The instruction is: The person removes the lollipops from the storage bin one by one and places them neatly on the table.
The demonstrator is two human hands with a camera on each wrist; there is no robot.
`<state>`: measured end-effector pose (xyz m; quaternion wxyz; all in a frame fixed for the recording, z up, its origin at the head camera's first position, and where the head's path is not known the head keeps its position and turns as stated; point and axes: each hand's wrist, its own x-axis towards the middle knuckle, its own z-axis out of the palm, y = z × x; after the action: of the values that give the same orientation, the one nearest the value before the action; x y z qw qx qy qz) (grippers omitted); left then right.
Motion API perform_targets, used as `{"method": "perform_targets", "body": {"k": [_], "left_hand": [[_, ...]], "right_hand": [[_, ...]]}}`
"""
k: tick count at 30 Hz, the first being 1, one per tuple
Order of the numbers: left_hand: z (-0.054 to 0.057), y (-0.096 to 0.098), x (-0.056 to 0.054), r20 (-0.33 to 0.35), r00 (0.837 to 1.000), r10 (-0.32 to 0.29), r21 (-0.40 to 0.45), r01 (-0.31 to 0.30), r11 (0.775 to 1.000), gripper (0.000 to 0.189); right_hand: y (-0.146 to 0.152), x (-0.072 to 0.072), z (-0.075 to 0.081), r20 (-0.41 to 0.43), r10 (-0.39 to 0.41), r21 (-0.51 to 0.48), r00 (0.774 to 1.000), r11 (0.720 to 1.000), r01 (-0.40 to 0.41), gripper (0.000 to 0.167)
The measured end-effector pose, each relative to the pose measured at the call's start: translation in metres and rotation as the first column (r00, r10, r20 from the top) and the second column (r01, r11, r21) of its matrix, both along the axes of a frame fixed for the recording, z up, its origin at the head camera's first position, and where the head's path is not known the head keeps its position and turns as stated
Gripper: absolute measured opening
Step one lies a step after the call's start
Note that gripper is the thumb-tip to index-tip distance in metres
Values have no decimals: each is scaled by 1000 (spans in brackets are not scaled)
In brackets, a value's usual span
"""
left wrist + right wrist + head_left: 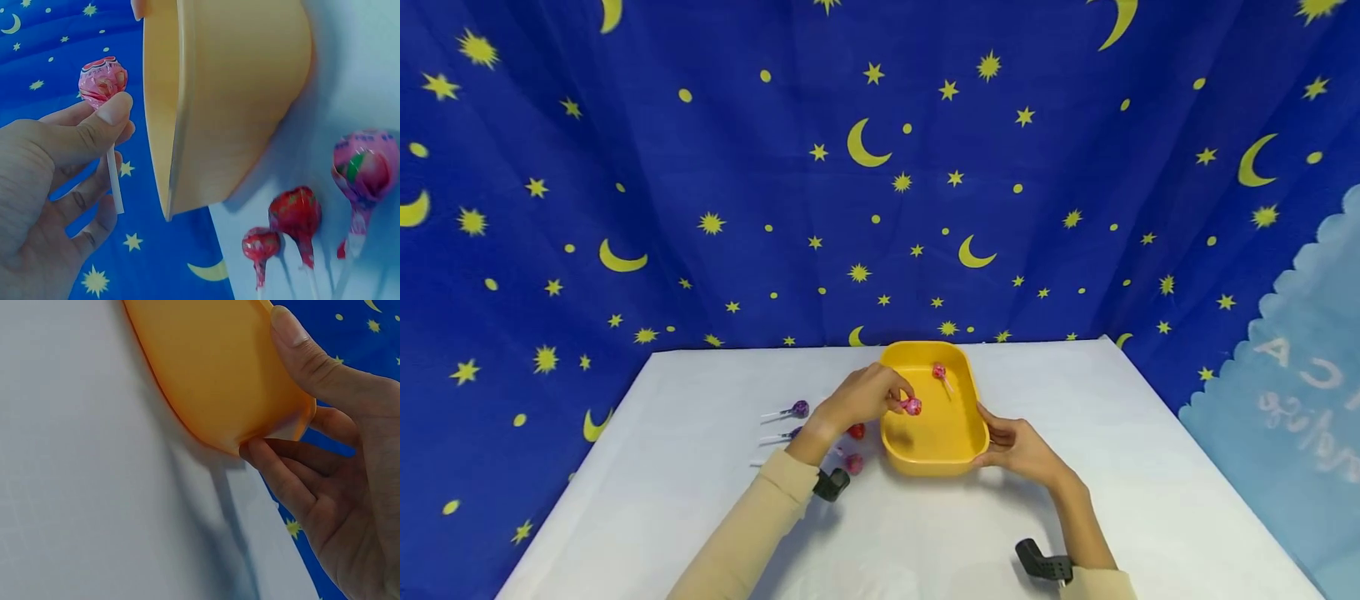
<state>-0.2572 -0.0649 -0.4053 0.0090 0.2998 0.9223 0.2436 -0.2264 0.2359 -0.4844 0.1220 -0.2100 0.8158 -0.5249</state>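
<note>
Pink lollipop [912,407] pinched in left hand [861,398] over yellow tray [934,463] — right hand [1018,446] grips its rim

Staged recording set, not a lived-in room: white-covered table [1075,467] against a hung blue star-and-moon backdrop cloth [700,167].

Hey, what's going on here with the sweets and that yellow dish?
A person is at a white table with a yellow tray in front of them. Their left hand pinches a pink lollipop by its stick, holding it over the tray. Their right hand grips the tray's near right corner. One pink lollipop in the tray already lies at its far end. More wrapped lollipops lie on the table left of the tray, among them a purple one and a red one.
</note>
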Motion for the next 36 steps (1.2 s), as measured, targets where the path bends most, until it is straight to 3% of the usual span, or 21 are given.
{"method": "perform_targets", "body": {"k": [7,14,24,31,36], "left_hand": [[8,-6,5,23,999,28,6,-28,1000,20],[9,-13,9,40,997,60,17,-61,998,21],[10,-23,18,119,987,105,49,-112,992,22],[7,-30,21,126,985,116,37,-121,992,22],[6,-38,28,125,984,127,47,-133,990,21]], "right_hand": [[5,-2,4,-15,-16,17,1000,1000,16,95],[8,-2,7,-9,-50,29,999,998,50,96],[11,1,5,-6,-70,35,998,997,70,93],[5,-1,5,-19,-11,31,1000,999,12,92],[-1,-2,4,-1,-20,29,1000,999,20,92]]}}
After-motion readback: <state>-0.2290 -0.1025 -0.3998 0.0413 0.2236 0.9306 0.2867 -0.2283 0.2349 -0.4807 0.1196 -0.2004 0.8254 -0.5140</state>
